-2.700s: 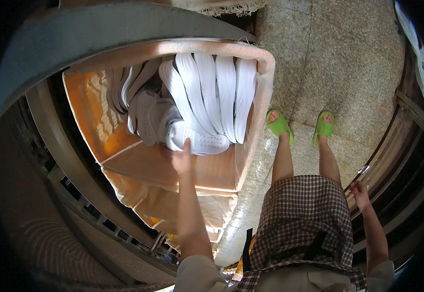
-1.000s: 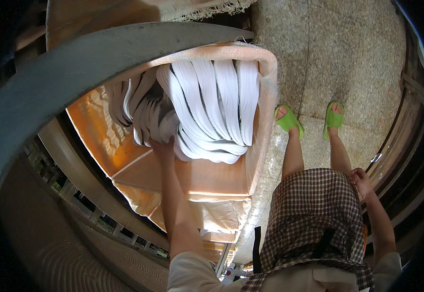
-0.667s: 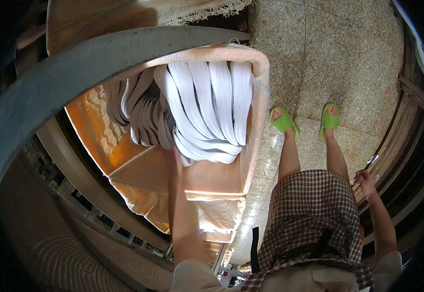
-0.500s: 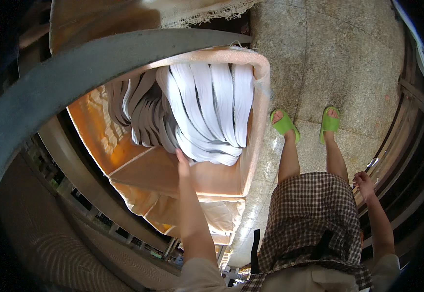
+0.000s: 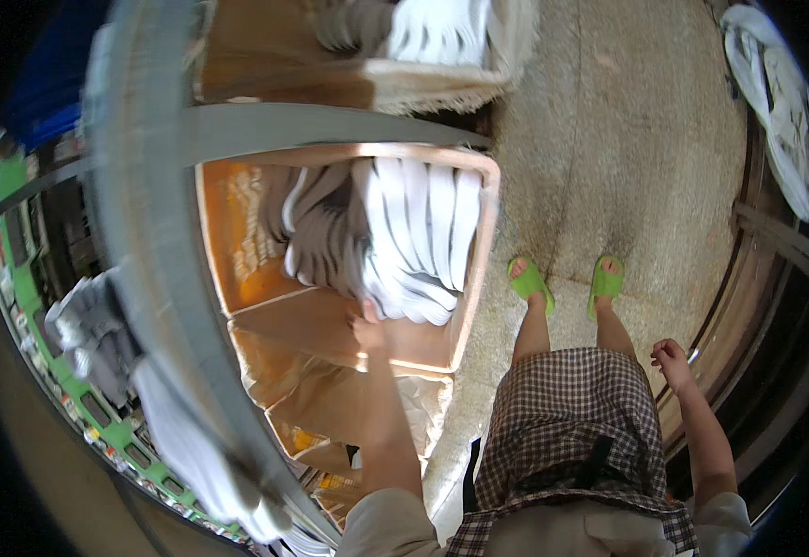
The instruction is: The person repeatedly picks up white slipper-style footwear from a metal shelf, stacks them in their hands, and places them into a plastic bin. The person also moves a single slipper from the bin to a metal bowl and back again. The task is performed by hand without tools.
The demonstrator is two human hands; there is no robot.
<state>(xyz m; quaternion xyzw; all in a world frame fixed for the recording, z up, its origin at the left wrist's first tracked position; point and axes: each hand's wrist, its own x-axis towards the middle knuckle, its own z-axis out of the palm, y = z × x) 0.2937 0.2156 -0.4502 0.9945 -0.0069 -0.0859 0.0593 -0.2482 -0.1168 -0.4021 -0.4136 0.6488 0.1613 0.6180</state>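
Note:
Bundles of long flat bands (image 5: 423,223), white on the right and grey on the left, lie in wavy folds in a cloth-lined bin (image 5: 486,251). My left hand (image 5: 365,327) reaches over the bin's near part, close to the bands' lower ends. Its fingers are bent but apart, with nothing visible in them; whether they touch the bands I cannot tell. Out to the right, my right hand (image 5: 670,362) is loosely curled beside a dark wooden frame (image 5: 725,306), apparently holding nothing.
A second bin (image 5: 284,79) with similar bands stands beyond a grey curved bar (image 5: 330,125). Nearer are more lined compartments (image 5: 358,408). A blurred grey post (image 5: 144,186) rises at left, before green machinery (image 5: 89,418). White cloth (image 5: 776,102) hangs at far right.
My view has shifted, bringing the far bin and green machinery into sight. My left hand's fingers have bent from stretched out. The right hand stays curled at the side.

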